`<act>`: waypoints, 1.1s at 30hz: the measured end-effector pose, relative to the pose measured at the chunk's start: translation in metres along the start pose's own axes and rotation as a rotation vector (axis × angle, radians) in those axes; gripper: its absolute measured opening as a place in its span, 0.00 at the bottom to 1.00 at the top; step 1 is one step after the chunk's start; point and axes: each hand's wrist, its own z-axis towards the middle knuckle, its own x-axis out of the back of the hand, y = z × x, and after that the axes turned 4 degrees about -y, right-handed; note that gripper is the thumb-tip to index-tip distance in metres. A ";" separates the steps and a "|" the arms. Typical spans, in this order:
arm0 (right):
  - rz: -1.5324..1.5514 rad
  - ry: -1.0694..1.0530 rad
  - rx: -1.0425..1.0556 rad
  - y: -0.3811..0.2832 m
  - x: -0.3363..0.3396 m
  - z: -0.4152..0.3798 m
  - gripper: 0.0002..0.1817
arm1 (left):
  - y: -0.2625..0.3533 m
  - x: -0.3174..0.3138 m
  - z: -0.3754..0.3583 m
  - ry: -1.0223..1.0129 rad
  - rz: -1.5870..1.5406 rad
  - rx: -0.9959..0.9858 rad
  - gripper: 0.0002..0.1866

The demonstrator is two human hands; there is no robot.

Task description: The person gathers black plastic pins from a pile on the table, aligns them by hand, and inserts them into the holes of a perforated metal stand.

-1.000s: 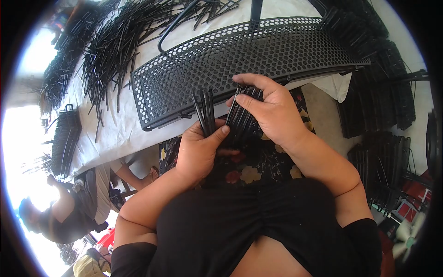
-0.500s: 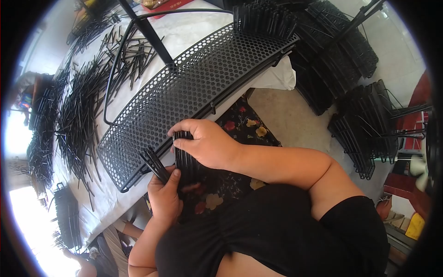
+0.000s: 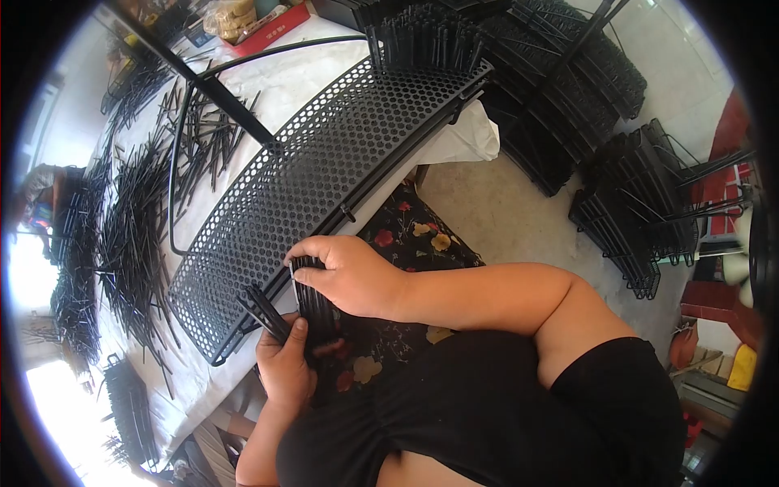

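Observation:
My right hand is closed around the top of a thick bundle of black strips, held upright just off the near edge of the panel. My left hand grips a few black strips between thumb and fingers, and they slant up over the panel's near left corner. Beyond both hands lies a curved black perforated metal panel with rows of round holes. At its far right end a dense cluster of black strips stands upright.
Loose black strips lie heaped on the white-covered table. A red box sits at the back. Stacked black panels and black racks stand at the right. A dark flowered cloth hangs below the hands.
The view has shifted, so the panel and both hands appear lower and slightly left. Both hands keep their hold on the black strips, with little other visible difference.

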 end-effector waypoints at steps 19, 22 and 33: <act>-0.167 0.844 0.758 -0.033 0.263 0.018 0.12 | 0.010 0.002 0.019 -0.029 -0.107 0.016 0.06; -0.111 0.793 0.750 -0.033 0.258 0.021 0.12 | 0.011 0.003 0.020 -0.030 -0.088 0.016 0.06; -0.167 0.793 0.681 -0.027 0.268 0.016 0.13 | 0.013 0.003 0.022 -0.034 -0.082 0.003 0.06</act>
